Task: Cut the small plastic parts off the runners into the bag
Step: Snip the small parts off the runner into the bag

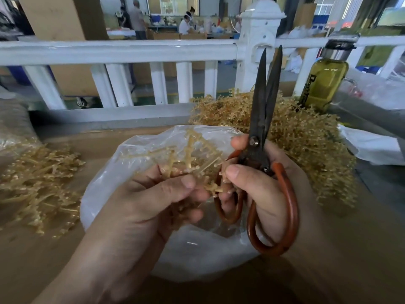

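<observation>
My left hand (153, 200) pinches a bundle of tan plastic runners (192, 154) with small parts on their branches, held above the open clear plastic bag (192, 249). My right hand (260, 181) grips dark-bladed scissors (263, 110) by their red-brown handles, the blades pointing up and slightly parted. The right thumb touches the near end of the runners. The blades hold nothing between them.
A heap of tan runners (306, 137) lies behind the scissors at right, another heap (37, 185) at left on the brown table (43, 255). A yellow-green bottle (324, 82) stands at back right by a white railing (122, 51). People work far behind.
</observation>
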`<action>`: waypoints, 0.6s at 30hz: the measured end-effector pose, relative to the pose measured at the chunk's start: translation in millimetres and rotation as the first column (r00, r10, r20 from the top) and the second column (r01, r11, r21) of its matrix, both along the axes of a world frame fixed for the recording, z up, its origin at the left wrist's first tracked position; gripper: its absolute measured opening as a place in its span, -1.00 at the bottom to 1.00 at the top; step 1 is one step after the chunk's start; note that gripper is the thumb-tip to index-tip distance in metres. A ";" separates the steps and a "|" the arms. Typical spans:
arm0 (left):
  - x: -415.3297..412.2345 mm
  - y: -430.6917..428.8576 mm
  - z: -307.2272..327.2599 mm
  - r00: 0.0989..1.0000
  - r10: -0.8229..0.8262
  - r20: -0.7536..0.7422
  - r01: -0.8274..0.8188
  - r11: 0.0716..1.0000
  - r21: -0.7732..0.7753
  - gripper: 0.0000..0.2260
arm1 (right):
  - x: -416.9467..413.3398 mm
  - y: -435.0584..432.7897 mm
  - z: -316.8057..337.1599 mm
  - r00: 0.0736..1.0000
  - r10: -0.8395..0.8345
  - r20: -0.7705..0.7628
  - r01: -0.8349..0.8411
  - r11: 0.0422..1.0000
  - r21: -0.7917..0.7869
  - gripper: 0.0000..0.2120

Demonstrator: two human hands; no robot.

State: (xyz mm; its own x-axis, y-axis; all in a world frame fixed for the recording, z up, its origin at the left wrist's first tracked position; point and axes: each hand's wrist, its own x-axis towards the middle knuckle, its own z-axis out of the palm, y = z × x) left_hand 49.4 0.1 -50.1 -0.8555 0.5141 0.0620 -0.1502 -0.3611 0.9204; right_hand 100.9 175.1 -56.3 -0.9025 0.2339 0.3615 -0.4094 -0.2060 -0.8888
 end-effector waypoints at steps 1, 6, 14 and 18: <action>-0.1 1.0 -1.3 0.999 0.024 -0.029 -0.024 1.000 0.006 -0.74 | -0.6 0.5 -0.6 1.000 -0.006 0.002 0.006 1.000 0.009 -0.73; 5.4 3.3 -0.7 0.973 0.142 -0.182 -0.144 0.990 0.004 -0.89 | -0.9 1.4 -2.6 1.000 0.007 -0.005 -0.006 0.999 0.051 -0.70; 12.8 6.9 3.1 0.910 0.279 -0.307 -0.282 0.959 0.038 -0.80 | 4.1 -4.0 0.7 0.997 0.068 0.044 -0.074 0.988 0.138 -0.62; 12.3 8.8 3.8 0.928 0.260 -0.266 -0.250 0.966 0.071 -0.76 | 3.9 -5.6 1.7 0.997 0.042 0.057 -0.048 0.994 0.102 -0.69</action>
State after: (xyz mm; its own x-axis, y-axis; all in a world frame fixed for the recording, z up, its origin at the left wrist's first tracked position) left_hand 61.7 9.0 -46.2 -0.9058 0.2737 0.3234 0.2040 -0.3872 0.8991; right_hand 104.8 169.4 -54.6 -0.9303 0.1563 0.3317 -0.3522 -0.1287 -0.9270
